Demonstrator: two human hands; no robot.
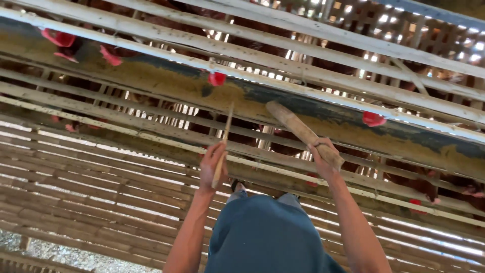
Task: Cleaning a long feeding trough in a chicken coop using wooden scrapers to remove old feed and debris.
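Both your hands are apart, just below the feed trough [323, 119]: left hand [212, 164] is clamped on a thin stick [224, 146] pointing up at it, right hand [323, 156] grips a thick wooden rod [303, 132] angled into the feed, likely to spread it. Red-combed hens [373, 119] peck along the trough.

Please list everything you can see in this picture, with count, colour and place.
feed trough: one, long, tan feed inside, dark rim, running across the upper middle
hens: several, brown with red combs, heads at the trough behind the slats
cage slats: many, pale wood, above and behind the trough
slatted floor: one, brown bamboo strips, lower left
thick stick: one, tan, in right hand
thin stick: one, pale, in left hand
left hand: centre, gripping thin stick
right hand: right of centre, gripping thick stick
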